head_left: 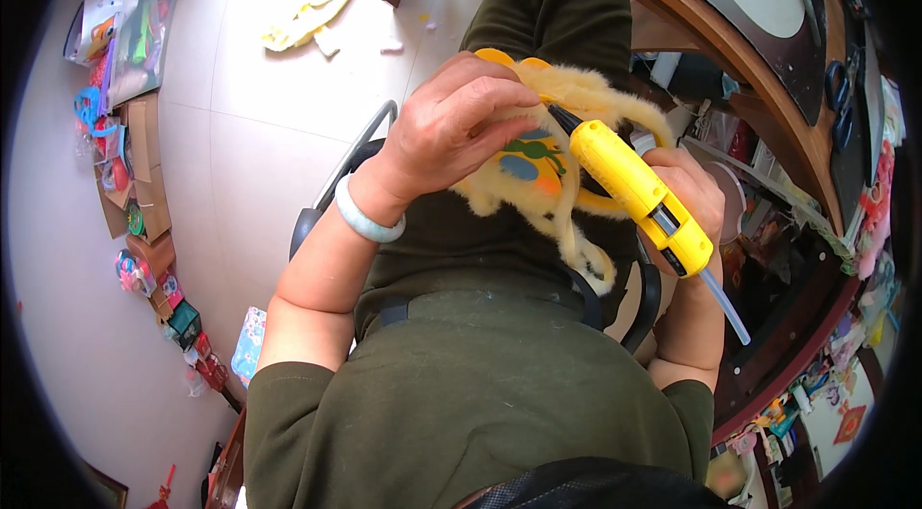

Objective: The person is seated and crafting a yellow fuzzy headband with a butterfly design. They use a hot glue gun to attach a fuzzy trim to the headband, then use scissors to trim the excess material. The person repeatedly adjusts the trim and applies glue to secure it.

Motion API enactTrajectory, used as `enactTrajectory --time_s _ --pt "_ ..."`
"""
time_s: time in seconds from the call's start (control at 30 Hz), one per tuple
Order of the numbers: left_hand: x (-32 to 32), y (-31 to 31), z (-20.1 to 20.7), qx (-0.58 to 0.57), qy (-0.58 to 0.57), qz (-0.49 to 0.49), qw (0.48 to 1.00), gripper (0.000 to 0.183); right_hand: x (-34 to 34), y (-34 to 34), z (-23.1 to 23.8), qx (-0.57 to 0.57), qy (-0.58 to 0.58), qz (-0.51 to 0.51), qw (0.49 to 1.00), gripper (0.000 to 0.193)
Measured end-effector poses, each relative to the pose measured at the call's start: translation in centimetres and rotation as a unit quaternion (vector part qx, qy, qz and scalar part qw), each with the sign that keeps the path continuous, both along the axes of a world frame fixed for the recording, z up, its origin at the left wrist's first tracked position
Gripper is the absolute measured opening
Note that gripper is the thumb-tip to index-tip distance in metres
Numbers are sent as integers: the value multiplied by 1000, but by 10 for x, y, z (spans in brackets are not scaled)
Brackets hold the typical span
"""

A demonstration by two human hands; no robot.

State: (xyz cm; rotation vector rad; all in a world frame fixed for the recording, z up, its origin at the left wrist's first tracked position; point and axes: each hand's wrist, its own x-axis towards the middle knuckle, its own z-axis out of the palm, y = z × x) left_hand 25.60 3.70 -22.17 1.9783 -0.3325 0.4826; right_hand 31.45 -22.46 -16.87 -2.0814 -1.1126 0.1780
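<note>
A yellow hot glue gun [615, 163] is in my right hand [693, 184], whose fingers wrap round its handle on the far side. A clear glue stick [726, 309] juts from the gun's back end, and its black nozzle points up and left. Over my lap lies a yellow craft piece [523, 163] with green, blue and orange patches, edged in fluffy cream trim [519, 206]. My left hand [456, 125], a pale bangle at its wrist, pinches the piece's upper edge at the nozzle tip. The exact contact point is hidden by the fingers.
A curved wooden table edge [711, 24] runs along the upper right, with dark-handled scissors [838, 106] on the table. Yellow fabric scraps [312, 14] lie on the tiled floor. Cardboard boxes [144, 158] and a clear bin [144, 43] line the left wall.
</note>
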Motion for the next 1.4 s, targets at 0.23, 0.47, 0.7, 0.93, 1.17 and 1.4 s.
enactTrajectory --time_s 0.23,0.47,0.7,0.93,1.17,1.4 --pt "-2 1 -3 6 2 11 1000 28 0 4 0 -5 -1 0 1000 19" --pt "-2 -1 -4 6 -5 8 1000 26 1 2 -1 -12 -24 -1 1000 19" --pt "-2 -2 -4 -9 6 10 1000 25 -1 3 -4 -9 -42 -10 999 19" --pt "-1 0 -4 3 3 0 1000 23 -2 -2 -6 -13 -47 -11 999 18" --pt "1 -1 -3 16 0 9 1000 23 -3 -7 -5 -9 -56 -21 998 20" --pt "0 -1 -4 5 3 11 1000 23 -5 -12 -4 -25 -72 -27 997 21"
